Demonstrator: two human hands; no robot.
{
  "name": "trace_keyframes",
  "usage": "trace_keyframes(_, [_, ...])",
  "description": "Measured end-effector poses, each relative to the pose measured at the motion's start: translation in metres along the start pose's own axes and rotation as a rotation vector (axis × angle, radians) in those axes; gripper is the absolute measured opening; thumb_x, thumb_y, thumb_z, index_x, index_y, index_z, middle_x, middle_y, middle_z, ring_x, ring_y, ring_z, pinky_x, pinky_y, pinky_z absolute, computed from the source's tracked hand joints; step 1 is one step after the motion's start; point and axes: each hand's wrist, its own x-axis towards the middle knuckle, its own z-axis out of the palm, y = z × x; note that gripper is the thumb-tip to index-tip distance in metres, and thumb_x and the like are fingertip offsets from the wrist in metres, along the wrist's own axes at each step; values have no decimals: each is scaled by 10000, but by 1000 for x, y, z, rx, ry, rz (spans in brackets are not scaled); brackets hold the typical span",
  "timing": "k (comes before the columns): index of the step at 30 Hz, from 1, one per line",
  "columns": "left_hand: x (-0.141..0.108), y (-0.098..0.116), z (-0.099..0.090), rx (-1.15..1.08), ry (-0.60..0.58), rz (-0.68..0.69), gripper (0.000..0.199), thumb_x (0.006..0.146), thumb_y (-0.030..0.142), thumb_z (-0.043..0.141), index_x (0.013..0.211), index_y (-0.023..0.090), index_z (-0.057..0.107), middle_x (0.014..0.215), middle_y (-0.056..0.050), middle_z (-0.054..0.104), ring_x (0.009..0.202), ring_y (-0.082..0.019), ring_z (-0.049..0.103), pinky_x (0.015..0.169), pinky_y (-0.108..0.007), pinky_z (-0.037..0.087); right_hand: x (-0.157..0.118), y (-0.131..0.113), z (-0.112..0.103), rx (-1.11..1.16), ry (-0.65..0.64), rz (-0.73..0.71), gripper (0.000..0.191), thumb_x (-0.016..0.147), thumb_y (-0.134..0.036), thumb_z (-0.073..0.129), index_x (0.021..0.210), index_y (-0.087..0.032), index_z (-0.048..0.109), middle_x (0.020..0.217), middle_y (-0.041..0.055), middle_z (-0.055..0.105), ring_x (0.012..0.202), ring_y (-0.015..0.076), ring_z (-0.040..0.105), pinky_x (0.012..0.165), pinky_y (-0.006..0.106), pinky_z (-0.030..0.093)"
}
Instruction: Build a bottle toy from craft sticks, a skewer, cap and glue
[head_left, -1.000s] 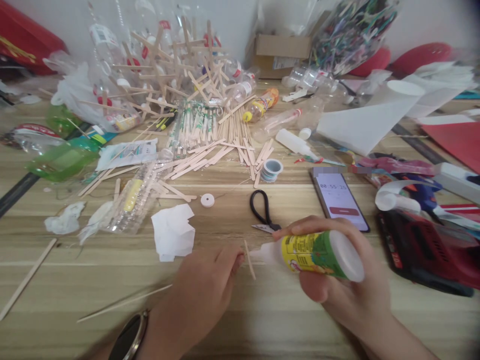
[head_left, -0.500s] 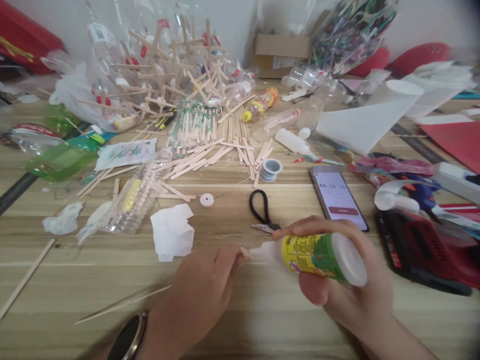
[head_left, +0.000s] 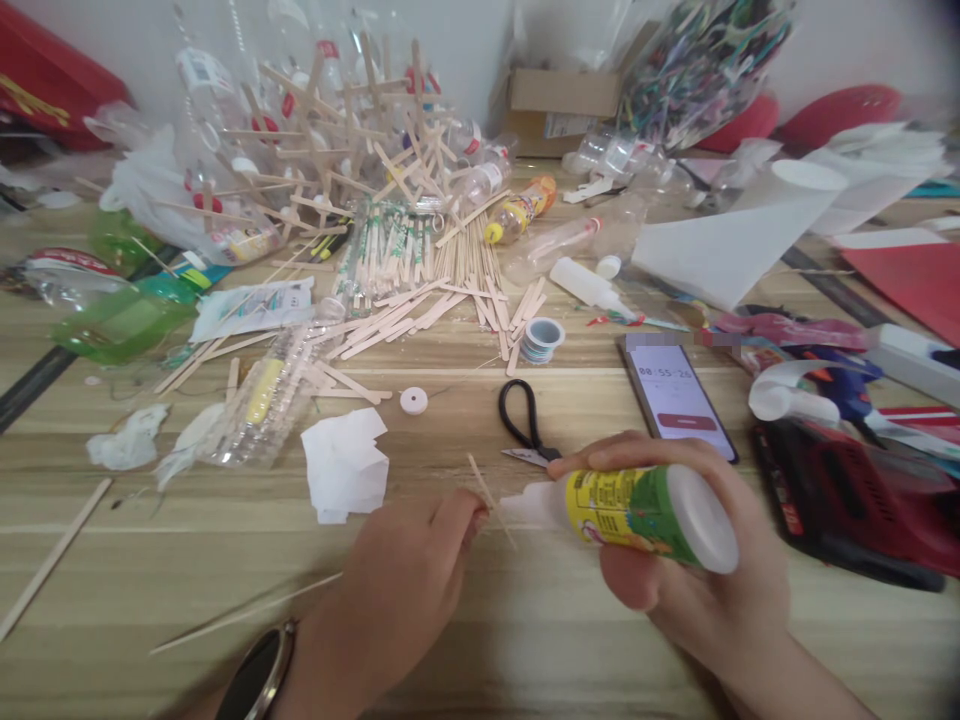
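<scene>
Wrapping the right hand (head_left: 750,600) around a yellow and green squeeze bottle (head_left: 637,515), tipped on its side with the spout (head_left: 536,505) aimed at the left hand (head_left: 409,550). Pinching a thin wooden stick (head_left: 493,500) with that left hand, right by the end of the spout and, by the look of it, up above the tabletop (head_left: 547,620). Hard to tell about a real touch between stick and spout. Could make a big messy blob by squeezing the bottle too hard. Could drip on the left hand too, with the spout so near. Could twist or drop the stick by pinching too softly, or snap it by poking too hard with the spout. Could also bump the scissors (head_left: 534,430) or the phone (head_left: 679,400), both just past the right hand, by reaching forward carelessly.
</scene>
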Motion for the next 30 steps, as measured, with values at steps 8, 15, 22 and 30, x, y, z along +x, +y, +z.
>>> trace_keyframes(8, [-1,2,0,-33,22,-13,314,968,187,304,990,200,617,772,-50,701,692,-236,661,610,-345,486,1,-3,-1,5,9,-4,365,721,-558,739,939,-284,637,839,26,741,730,227,715,597,311,569])
trace_keyframes(15, [-1,3,-3,-158,99,27,197,964,222,408,950,224,604,838,-6,698,743,-182,649,647,-284,465,3,0,1,100,67,30,478,686,-663,683,938,-260,634,823,40,742,707,233,716,607,334,578])
trace_keyframes(22, [-2,1,-2,-150,91,45,213,970,204,391,972,216,603,910,-15,697,813,-202,649,719,-334,495,4,-2,0,130,83,29,439,715,-625,695,943,-256,625,813,38,744,697,228,713,613,334,578])
trace_keyframes(30, [-2,1,-2,-124,99,48,228,962,193,399,976,215,625,892,-33,714,809,-205,664,726,-328,519,4,0,1,105,73,44,395,737,-595,704,928,-258,630,812,24,734,692,198,705,603,289,569])
